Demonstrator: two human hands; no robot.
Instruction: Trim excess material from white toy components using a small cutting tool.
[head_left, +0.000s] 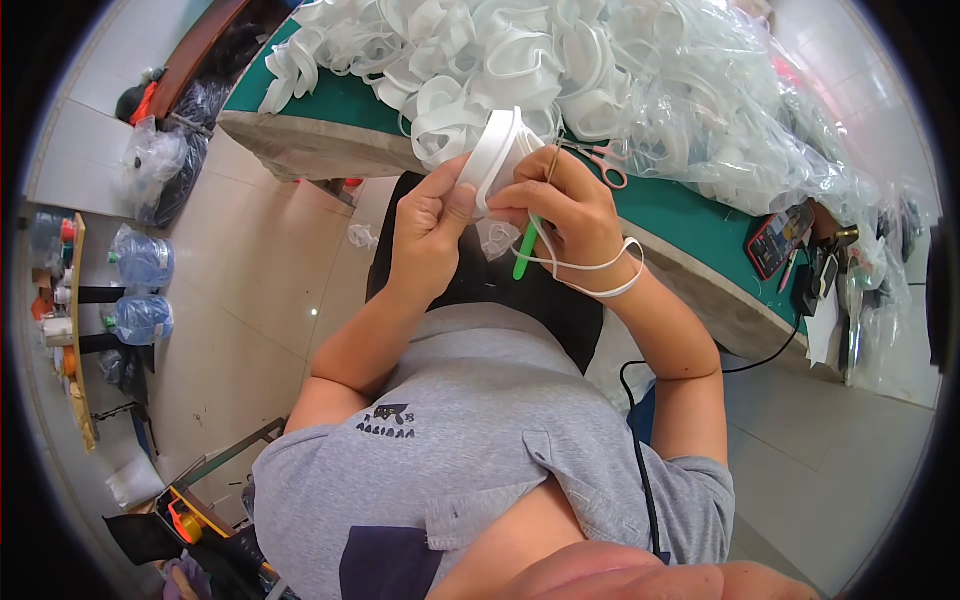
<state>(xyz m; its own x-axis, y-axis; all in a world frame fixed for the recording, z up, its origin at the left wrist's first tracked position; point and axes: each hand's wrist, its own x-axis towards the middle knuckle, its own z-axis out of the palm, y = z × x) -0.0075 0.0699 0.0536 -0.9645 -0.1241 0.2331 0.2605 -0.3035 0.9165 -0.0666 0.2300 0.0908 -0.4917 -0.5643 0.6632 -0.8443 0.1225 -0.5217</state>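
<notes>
Between left hand (432, 225) and right hand (563, 205), white mask (497, 158), pinched.

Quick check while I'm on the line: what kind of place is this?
Probably a small workshop for hand assembly: a green-topped workbench heaped with white plastic parts, more in clear bags, scissors there, and both hands on one white part.

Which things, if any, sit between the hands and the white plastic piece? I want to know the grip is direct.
Nothing visible does. The left hand and right hand both touch the white plastic piece directly. The right hand also holds a green tool, and a thin white strip loops round its wrist, neither lying between fingers and piece.
</notes>
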